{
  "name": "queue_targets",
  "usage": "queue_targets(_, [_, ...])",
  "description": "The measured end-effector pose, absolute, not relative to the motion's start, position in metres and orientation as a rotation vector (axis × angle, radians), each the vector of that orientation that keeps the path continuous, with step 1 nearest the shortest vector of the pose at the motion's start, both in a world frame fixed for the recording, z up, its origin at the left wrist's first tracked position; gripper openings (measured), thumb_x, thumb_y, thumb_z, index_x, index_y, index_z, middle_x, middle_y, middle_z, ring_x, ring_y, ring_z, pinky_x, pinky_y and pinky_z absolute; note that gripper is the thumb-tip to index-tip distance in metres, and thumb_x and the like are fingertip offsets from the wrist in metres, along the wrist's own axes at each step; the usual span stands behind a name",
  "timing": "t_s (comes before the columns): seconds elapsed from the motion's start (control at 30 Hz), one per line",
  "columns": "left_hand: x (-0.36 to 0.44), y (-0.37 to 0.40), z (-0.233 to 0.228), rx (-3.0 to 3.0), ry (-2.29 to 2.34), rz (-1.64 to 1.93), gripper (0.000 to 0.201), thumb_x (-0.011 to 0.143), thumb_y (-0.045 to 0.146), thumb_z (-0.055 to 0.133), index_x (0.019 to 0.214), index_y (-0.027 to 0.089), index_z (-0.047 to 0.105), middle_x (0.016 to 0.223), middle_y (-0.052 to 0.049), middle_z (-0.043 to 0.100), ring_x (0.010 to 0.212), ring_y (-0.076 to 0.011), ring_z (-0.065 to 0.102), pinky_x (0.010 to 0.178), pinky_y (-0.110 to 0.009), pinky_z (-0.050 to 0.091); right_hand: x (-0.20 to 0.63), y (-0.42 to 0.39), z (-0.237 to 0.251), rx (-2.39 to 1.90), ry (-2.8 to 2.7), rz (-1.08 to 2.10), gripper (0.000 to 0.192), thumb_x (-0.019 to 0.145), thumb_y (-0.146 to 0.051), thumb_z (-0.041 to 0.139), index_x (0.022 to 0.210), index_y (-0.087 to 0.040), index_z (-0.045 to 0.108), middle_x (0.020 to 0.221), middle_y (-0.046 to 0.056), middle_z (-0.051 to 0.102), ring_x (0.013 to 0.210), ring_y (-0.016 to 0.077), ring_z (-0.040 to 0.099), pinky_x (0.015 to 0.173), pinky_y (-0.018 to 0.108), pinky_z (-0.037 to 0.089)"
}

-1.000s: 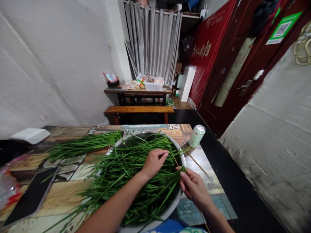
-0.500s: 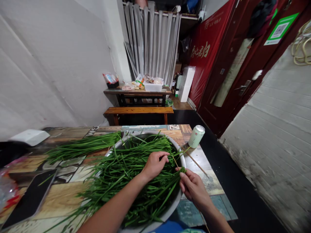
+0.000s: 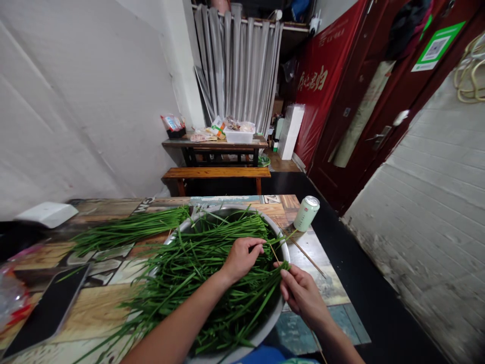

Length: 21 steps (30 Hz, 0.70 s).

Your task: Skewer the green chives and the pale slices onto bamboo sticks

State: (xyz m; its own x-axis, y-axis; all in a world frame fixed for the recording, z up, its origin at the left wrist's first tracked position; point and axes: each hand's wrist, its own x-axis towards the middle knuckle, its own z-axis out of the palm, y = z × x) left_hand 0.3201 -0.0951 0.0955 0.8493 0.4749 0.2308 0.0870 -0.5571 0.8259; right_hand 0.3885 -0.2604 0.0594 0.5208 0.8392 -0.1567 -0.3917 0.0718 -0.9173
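Long garlic chives (image 3: 189,283) fill a round metal basin (image 3: 278,313), and their leaves spill over its left side. My left hand (image 3: 242,258) lies over the pile with thumb and forefinger pinched together, at a few stems that point toward the basin's right rim. Closed at that rim, my right hand (image 3: 303,290) grips the gathered ends of a small bunch of chives. A thin bamboo skewer (image 3: 275,254) passes between the hands; its lower part runs behind my right hand and shows again below it.
More skewers (image 3: 308,257) lie right of the basin, near a pale green can (image 3: 306,214). Another bunch of chives (image 3: 129,230) rests to the left. A phone (image 3: 47,308) and a plastic bag (image 3: 13,298) are at the table's left. Beyond stands a bench (image 3: 215,173).
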Motion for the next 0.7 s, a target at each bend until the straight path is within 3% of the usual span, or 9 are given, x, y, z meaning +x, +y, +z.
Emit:
queue_targets(0.47, [0.3201,-0.0949,0.0968,2.11,0.456,0.551,0.024,0.075,0.018,0.045,0.067,0.016,0.067,0.076,-0.001,0.069,0.078,-0.0142,0.061,0.077,-0.023,0.043,0.3881,-0.2612,0.0599,-1.12,-0.502,0.995,0.033,0.082,-0.037,0.052,0.104,-0.013,0.051,0.042,-0.009,0.045,0.025,-0.0006,0.023,0.025,0.011,0.014])
queue_targets(0.7, [0.3207,-0.0954,0.0981,2.093,0.451,0.534,0.023,0.075,0.018,0.046,0.069,0.016,0.068,0.076,-0.002,0.069,0.077,-0.0143,0.061,0.077,-0.024,0.043,0.3888,-0.2616,0.0572,-1.131,-0.503,0.983,0.032,0.083,-0.037,0.052,0.104,-0.013,0.051,0.042,-0.009,0.045,0.025,-0.0005,0.023,0.026,0.011,0.013])
